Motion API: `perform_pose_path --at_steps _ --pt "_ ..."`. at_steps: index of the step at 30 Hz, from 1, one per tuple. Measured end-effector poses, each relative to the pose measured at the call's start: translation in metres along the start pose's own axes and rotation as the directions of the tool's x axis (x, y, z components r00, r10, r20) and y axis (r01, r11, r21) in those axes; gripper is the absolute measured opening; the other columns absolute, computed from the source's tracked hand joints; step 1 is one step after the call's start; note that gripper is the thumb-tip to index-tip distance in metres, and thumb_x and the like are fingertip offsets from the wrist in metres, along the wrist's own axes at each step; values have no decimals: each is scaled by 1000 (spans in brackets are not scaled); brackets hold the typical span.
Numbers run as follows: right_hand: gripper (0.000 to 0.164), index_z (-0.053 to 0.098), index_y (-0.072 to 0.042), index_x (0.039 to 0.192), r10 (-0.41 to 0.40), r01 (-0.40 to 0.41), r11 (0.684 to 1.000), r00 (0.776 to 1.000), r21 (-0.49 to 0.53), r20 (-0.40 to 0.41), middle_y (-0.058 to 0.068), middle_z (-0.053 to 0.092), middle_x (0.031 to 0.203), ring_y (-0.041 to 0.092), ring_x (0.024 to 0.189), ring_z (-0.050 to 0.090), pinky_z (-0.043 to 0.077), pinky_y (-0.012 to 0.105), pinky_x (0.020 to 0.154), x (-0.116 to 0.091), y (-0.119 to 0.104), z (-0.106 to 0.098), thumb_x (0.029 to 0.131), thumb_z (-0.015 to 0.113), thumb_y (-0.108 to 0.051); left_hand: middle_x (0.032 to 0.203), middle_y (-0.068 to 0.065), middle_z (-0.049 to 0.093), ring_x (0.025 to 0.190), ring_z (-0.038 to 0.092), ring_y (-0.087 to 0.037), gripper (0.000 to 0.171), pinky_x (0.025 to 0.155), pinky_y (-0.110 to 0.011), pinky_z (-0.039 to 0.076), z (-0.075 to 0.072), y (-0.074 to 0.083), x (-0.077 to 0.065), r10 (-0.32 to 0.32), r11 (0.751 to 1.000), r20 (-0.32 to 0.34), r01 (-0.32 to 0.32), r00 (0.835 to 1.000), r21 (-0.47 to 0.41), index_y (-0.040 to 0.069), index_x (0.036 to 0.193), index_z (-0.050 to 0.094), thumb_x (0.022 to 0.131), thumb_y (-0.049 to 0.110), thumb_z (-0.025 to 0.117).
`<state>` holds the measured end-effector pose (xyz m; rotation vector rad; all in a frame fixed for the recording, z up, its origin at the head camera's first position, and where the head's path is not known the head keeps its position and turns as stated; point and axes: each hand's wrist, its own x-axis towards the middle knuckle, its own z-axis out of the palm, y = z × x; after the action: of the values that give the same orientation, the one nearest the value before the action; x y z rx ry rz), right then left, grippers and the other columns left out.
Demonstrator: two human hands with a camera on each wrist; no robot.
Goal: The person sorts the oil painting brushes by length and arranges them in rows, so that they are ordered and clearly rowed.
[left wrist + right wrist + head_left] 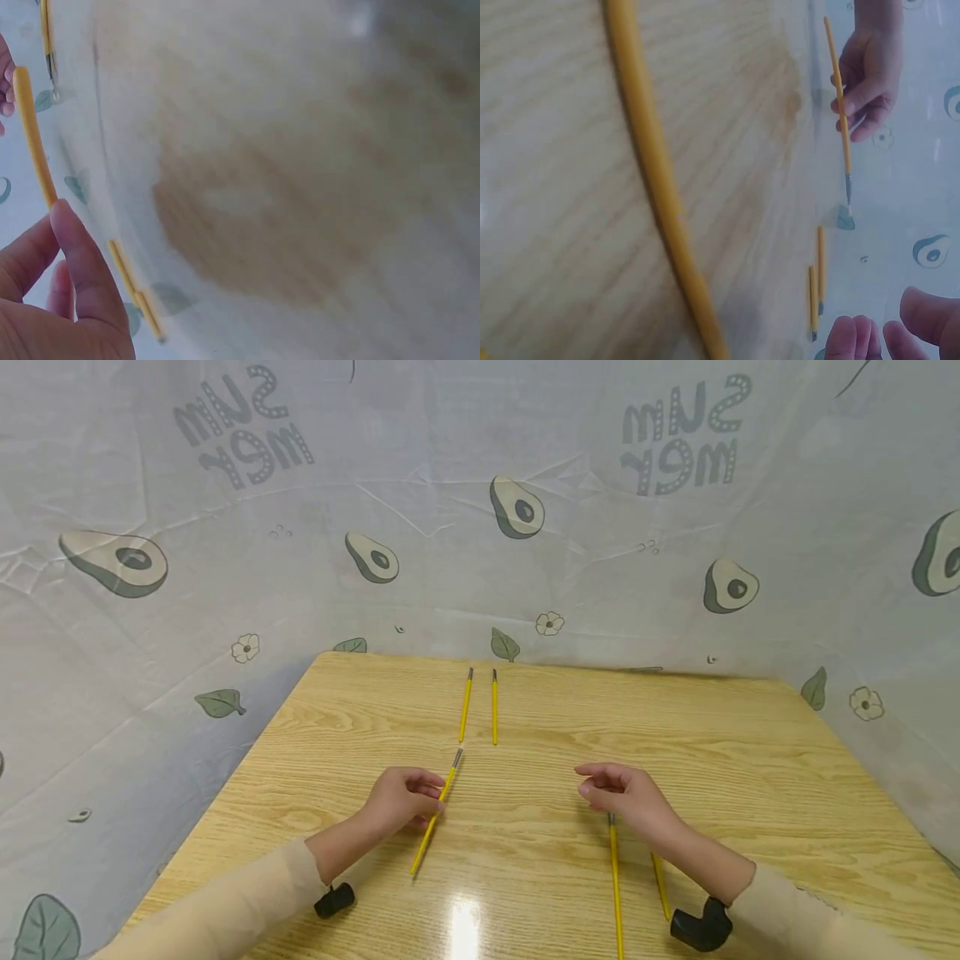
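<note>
My left hand pinches a thin paintbrush with a yellow handle, held at a slant over the table. Its grey ferrule and tip point away from me. In the left wrist view the thumb and a finger meet on the yellow handle. My right hand hovers to the right, fingers loosely bent, holding nothing. Below it lies a second yellow paintbrush, its ferrule end near the hand. A third yellow brush lies beside that one, partly hidden under the right forearm.
Two more yellow paintbrushes, one on the left and one on the right, lie near the far side of the wooden table, tips away from me. A pale cloth printed with avocados hangs behind the table.
</note>
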<state>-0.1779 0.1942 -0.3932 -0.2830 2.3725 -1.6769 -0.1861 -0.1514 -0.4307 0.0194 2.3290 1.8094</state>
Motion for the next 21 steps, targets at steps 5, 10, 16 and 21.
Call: perform_pose_path --at_steps 5,10,16,21 --pt "45 56 5 131 28 -28 1000 999 -10 -23 16 62 107 33 97 60 56 36 82 -12 4 1 94 67 -18 87 -10 67 67 62 -16 27 53 -33 57 0 -3 -2 -11 1000 -41 10 999 -10 -5 102 71 76 -7 78" --pt "40 58 6 128 49 -50 998 998 -32 -40 14 63 104 29 92 61 57 34 77 -25 8 6 93 67 -13 85 -9 67 66 63 -17 27 52 -33 58 -3 -7 -2 -34 999 -58 34 998 2 -5 100 71 74 -8 79" --pt "35 62 5 122 97 -104 992 990 -66 -102 9 63 97 24 87 61 57 31 71 -34 11 14 91 69 -10 84 -9 66 65 64 -17 26 52 -34 58 -5 -8 -4 -48 998 -60 50 997 23 -5 100 72 75 -8 78" --pt "34 62 5 121 121 -133 988 981 -78 -149 9 62 95 22 84 61 57 29 69 -40 14 16 90 70 -7 83 -9 65 64 65 -18 26 53 -34 58 -4 -6 -6 -36 999 -38 37 999 38 -5 100 71 75 -8 78"
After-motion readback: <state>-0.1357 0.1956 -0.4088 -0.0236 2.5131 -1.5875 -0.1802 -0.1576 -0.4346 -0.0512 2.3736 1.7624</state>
